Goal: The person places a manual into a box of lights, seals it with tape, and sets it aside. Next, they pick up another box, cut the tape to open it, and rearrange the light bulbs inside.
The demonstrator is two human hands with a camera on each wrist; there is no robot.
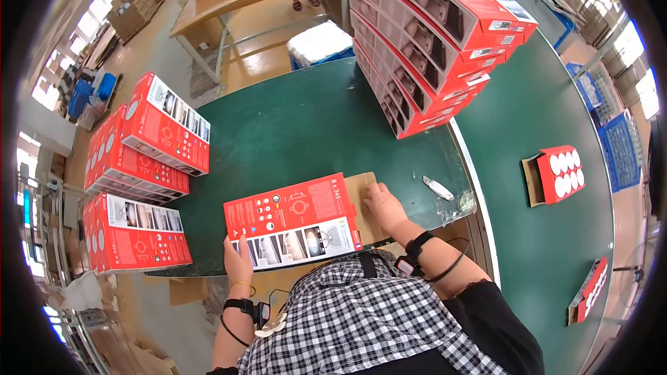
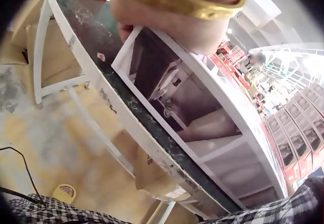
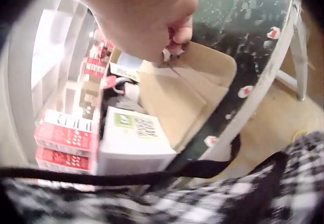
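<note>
A red and white printed box (image 1: 292, 219) lies on the green table at its near edge. Its right end is open, and a bare brown cardboard flap (image 1: 363, 201) sticks out there. The left hand (image 1: 238, 258) grips the box's near left corner; part of its fingers is hidden. At the other end the right hand (image 1: 384, 208) holds the flap by its far edge, the fingers bent at the cardboard. Through the open end, the right wrist view shows a white inner carton (image 3: 134, 138) with a green label and a white rounded part (image 3: 130, 91) behind it.
A white-handled utility knife (image 1: 438, 188) lies to the right of the flap. Similar boxes are stacked at the left (image 1: 149, 142) and in a tall pile (image 1: 431, 48) at the back right. On the right table stand a small open red box (image 1: 561, 175) and another (image 1: 590, 292).
</note>
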